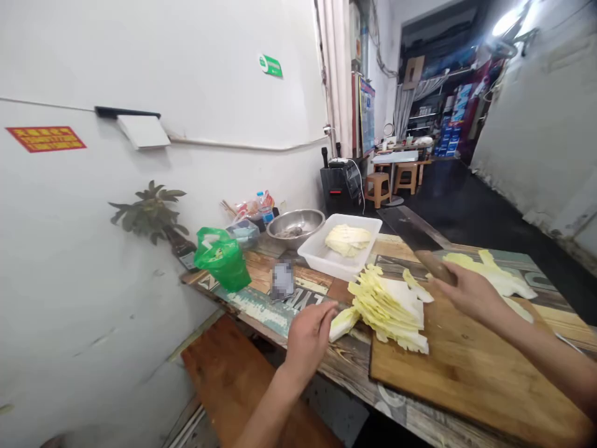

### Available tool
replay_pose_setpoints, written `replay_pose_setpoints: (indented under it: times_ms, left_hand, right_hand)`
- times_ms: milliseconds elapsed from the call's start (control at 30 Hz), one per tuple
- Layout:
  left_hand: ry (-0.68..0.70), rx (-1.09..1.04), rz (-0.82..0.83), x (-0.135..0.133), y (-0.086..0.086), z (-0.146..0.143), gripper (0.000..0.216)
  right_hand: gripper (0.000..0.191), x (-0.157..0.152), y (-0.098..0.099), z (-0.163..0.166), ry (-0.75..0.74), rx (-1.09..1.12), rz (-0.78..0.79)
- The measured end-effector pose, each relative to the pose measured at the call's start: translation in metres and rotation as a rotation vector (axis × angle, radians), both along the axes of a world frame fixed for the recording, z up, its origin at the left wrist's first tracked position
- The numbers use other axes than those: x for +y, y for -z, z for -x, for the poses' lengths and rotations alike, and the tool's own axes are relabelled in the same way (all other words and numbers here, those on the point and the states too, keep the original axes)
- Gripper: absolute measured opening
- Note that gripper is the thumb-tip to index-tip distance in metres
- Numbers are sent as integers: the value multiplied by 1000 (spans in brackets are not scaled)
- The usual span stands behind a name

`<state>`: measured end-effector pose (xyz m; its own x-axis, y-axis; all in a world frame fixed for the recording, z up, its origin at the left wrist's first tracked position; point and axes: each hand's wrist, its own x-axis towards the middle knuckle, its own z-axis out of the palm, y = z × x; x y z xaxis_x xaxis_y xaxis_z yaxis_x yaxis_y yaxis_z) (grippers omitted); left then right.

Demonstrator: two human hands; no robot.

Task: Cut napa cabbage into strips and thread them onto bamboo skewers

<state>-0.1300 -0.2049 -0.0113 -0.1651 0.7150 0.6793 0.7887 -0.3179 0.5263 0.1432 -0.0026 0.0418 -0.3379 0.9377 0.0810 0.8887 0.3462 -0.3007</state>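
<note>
My right hand (466,289) is closed round the wooden handle of a cleaver (436,267), above the far side of the wooden cutting board (448,386). Its dark blade seems to point away from me and is hard to make out. A fanned stack of sliced napa cabbage (389,308) lies on the board's left part. My left hand (310,333) is closed, left of the stack and beside a cabbage piece (344,323) at the board's edge. Whether its fingers hold anything is hidden. More cabbage leaves (494,270) lie beyond the right hand.
A white plastic tub (310,255) with cabbage stands behind the stack. Left of it are a steel bowl (298,218), a green plastic bag (224,261) and a partly blurred item (283,280). A brown bench (224,373) runs below the table's near side. The wall is at left.
</note>
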Motion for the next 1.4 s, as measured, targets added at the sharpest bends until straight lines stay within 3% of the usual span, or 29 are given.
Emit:
replay_pose_setpoints:
  times_ms: [67, 167, 333, 433, 800, 900, 1100, 1267, 1400]
  left_hand:
    - [101, 158, 9, 17, 3, -7, 27]
    - [256, 371, 62, 34, 9, -39, 39]
    - [339, 504, -117, 44, 23, -87, 39]
    - [337, 495, -195, 44, 32, -91, 42]
    - [298, 431, -219, 31, 55, -88, 50]
    - [315, 420, -206, 27, 61, -88, 49]
    - [406, 427, -96, 26, 66, -94, 34]
    - [432, 451, -21, 24, 70, -95, 26]
    - [464, 496, 17, 19, 92, -93, 22]
  right_hand:
    - [34, 34, -1, 11, 35, -60, 43]
    - [32, 67, 11, 23, 47, -112, 112]
    - [36, 93, 40, 35, 41, -139, 167]
    - [38, 107, 57, 42, 43, -144, 172]
    - [38, 132, 105, 48, -7, -149, 158]
    - [38, 138, 103, 44, -43, -178, 156]
    - [36, 139, 81, 42, -67, -225, 162]
    - [36, 116, 78, 41, 4, -233, 172]
    - [37, 86, 74, 31, 55, -236, 150]
